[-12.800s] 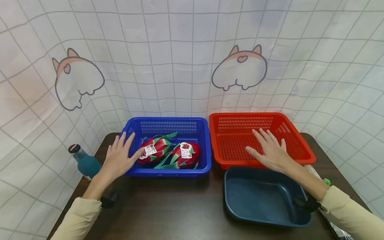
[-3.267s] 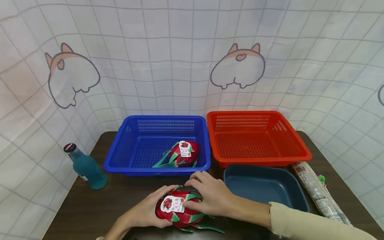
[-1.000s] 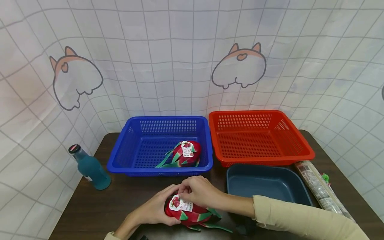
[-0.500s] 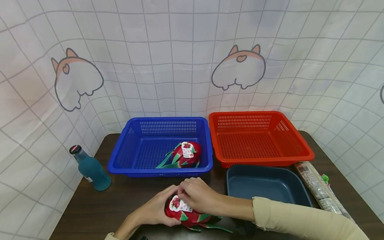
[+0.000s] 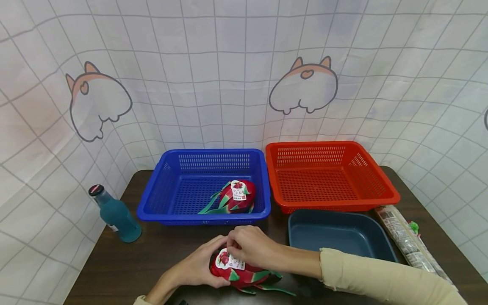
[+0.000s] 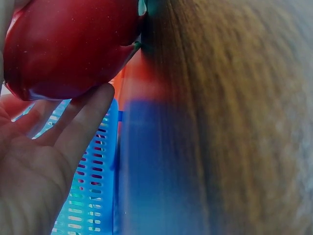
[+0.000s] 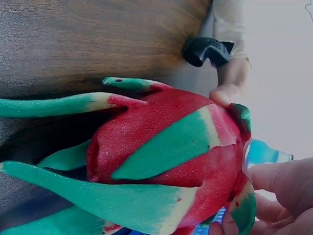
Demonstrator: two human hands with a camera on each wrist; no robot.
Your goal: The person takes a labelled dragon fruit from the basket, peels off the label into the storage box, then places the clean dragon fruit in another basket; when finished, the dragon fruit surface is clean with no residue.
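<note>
A red dragon fruit (image 5: 249, 277) with green-tipped scales lies on the table's front part, its long scales towards the right. My left hand (image 5: 194, 267) holds its left end, thumb in front and fingers behind; the left wrist view shows those fingers (image 6: 80, 127) against the smooth red skin. On top sits a white printed label (image 5: 228, 260). My right hand (image 5: 254, 246) is bent over it, thumb and curled fingers pinching at the label's far edge; the fingertips are partly hidden. From the right wrist view, this hand (image 7: 288, 191) is at the fruit's label side.
A blue basket (image 5: 202, 217) behind the hands contains another labelled dragon fruit (image 5: 240, 199). Right of it stands a red basket (image 5: 339, 202), with a dark blue tray (image 5: 339, 231) before it. A blue bottle (image 5: 118, 216) stands left; a newspaper-wrapped bundle (image 5: 409, 241) lies right.
Over the earlier frames, one dragon fruit came out of the blue basket onto the table front. My right hand went from spread round it to pinching at the label; the last half second shows little movement.
</note>
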